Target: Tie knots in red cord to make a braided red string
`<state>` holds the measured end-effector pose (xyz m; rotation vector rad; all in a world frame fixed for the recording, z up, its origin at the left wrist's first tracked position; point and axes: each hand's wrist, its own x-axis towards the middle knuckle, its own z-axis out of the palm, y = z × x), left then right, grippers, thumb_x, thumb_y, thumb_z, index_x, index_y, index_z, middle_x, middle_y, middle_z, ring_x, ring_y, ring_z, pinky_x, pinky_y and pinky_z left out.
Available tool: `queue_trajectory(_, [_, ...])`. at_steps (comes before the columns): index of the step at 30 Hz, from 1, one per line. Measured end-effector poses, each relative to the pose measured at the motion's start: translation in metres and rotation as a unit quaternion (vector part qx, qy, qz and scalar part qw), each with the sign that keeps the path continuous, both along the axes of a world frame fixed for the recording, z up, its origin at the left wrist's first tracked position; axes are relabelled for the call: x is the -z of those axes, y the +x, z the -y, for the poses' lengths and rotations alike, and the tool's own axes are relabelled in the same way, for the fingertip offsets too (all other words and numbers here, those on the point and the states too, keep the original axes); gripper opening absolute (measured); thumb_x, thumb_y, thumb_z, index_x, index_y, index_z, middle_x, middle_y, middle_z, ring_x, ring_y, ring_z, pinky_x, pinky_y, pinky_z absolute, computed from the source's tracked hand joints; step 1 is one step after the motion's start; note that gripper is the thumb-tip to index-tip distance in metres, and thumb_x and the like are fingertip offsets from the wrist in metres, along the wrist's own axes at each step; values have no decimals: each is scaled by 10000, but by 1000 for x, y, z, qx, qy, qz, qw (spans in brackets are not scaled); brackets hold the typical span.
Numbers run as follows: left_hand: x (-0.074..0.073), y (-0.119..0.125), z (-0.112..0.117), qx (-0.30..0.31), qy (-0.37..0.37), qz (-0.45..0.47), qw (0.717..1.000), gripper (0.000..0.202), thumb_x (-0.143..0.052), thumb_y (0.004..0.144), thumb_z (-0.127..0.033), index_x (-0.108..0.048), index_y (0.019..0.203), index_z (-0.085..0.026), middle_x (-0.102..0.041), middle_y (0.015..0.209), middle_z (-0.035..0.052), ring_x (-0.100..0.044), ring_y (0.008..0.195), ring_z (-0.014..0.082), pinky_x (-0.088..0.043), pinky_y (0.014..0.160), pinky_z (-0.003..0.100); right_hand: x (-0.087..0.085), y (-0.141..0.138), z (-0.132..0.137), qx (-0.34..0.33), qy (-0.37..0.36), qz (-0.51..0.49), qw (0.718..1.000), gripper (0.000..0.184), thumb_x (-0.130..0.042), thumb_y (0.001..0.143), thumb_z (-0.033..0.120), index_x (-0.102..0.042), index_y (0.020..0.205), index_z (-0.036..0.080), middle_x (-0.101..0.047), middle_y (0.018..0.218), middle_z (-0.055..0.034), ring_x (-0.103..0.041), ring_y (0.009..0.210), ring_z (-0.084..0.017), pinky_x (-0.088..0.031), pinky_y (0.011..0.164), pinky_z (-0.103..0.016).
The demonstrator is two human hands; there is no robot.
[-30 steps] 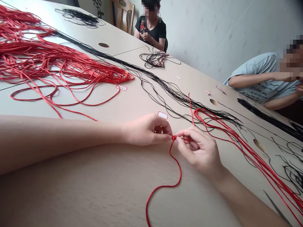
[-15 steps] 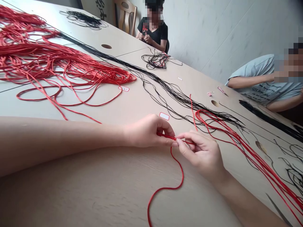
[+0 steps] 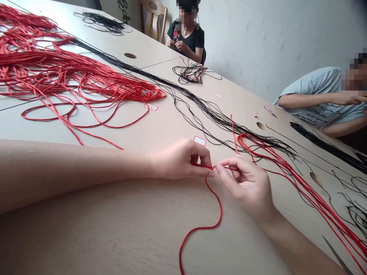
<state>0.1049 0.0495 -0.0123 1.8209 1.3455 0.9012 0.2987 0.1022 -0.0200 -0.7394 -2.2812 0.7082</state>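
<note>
I note the red cord (image 3: 202, 165) at frame centre, its tail (image 3: 221, 212) running to the lower edge. The left hand (image 3: 179, 158) pinches the cord's knotted length; the right hand (image 3: 249, 181), fingertips slightly farther off than before, pinches a strand (image 3: 229, 168).

Table (image 3: 137, 229): pale wood-look top, visible seams, round holes cut through. Far left: large heap of red cords (image 3: 126, 86); beyond it, tangle of black string (image 3: 104, 23). Black bundle (image 3: 183, 91) runs diagonally, far left to right of centre. Beyond the bundle: black-and-red tangle (image 3: 189, 73), white slip (image 3: 218, 96). Red-edged label (image 3: 151, 107) beside the heap; second label (image 3: 200, 141) near centre. Right: red strands (image 3: 304, 184) partly crossing the black bundle; thick black hank (image 3: 329, 146) farther off. Near centre: single red cord (image 3: 221, 210), loosely curved.
</note>
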Motion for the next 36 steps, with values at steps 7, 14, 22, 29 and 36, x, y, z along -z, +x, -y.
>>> queue_trajectory(7, [-2,-2,-4,-17,-70,56,996,296,-577,775,-416,-607,770,-121,-515,635,-17,-404,550,68,-317,491,197,5,-4,-4,59,248,8,967,155,-634,771,302,-561,723,174,-460,1065,-104,-449,1044,-258,-405,858,-417])
queue_trajectory(14, [-2,-1,-3,3,-67,40,997,308,-548,794,-431,-577,808,-125,-476,662,-28,-383,587,77,-318,519,203,12,-4,4,-18,263,163,951,181,-493,859,189,-641,961,213,-503,1194,-93,-420,1144,-272,-323,940,-475])
queue_trajectory(22, [-7,-5,-6,-5,-140,98,985,340,-487,831,-452,-564,845,-121,-477,729,-7,-403,635,92,-342,585,227,5,1,-4,11,302,137,943,173,-551,787,96,-660,725,215,-395,1341,-56,-331,1239,-325,-291,969,-518])
queue_trajectory(29, [-6,-10,-9,25,-99,71,992,316,-519,812,-435,-569,813,-123,-474,699,-18,-386,621,84,-327,562,214,1,3,-6,-43,186,57,980,83,-575,815,240,-604,886,207,-460,1281,-89,-370,1243,-302,-312,1006,-516])
queue_trajectory(36, [-2,-6,-6,93,-84,49,991,273,-561,799,-373,-621,832,-108,-525,665,-9,-401,577,74,-319,513,196,8,0,-2,-147,-63,-35,987,344,-426,863,121,-438,1201,188,-517,1194,-95,-514,1107,-185,-445,946,-382])
